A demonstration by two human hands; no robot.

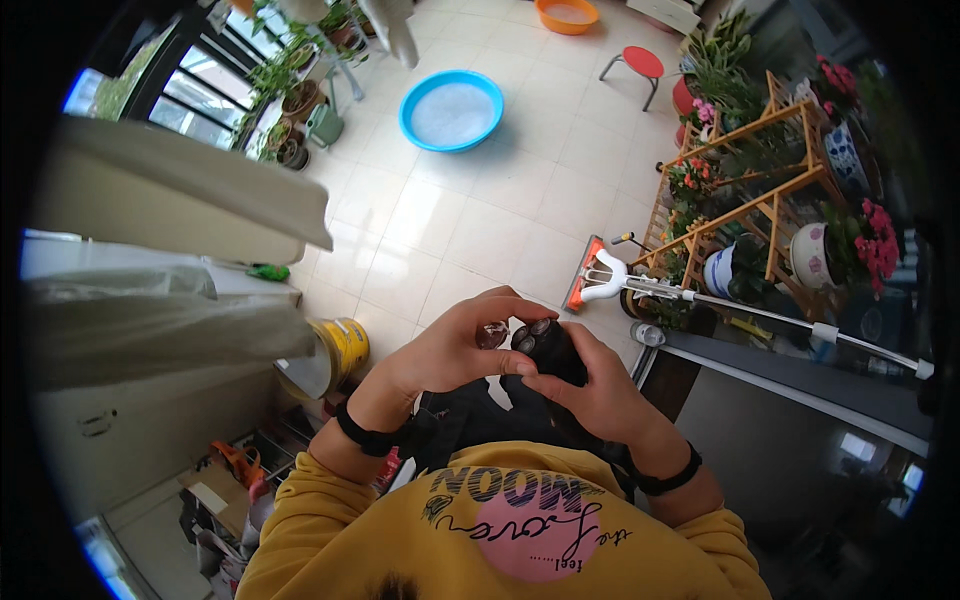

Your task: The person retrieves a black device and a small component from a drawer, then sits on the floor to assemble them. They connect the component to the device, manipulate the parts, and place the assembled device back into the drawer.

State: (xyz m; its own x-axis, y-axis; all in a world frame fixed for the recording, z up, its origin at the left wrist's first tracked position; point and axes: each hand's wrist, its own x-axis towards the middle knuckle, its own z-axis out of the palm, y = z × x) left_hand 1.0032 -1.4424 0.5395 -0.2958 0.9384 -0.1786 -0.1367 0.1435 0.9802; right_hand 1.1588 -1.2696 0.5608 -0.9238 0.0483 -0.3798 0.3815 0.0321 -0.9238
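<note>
A black rotary electric shaver point(571, 352) is held in front of my body, its round metal cutter heads point(531, 336) turned toward my left hand. My right hand point(600, 379) wraps around the shaver's body from the right. From the other side, my left hand point(454, 341) reaches across with thumb and forefinger at the edges of the shaver's head. A small, shiny reddish-brown thing point(493, 335) shows inside the curve of my left fingers; I cannot tell what it is or whether it is held.
On the tiled floor ahead stand a blue basin point(450, 142), an orange basin point(568, 19) and a red stool point(641, 61). To the right, a mop point(615, 277) leans near a wooden plant stand point(750, 195). A yellow bucket point(349, 346) is at the left.
</note>
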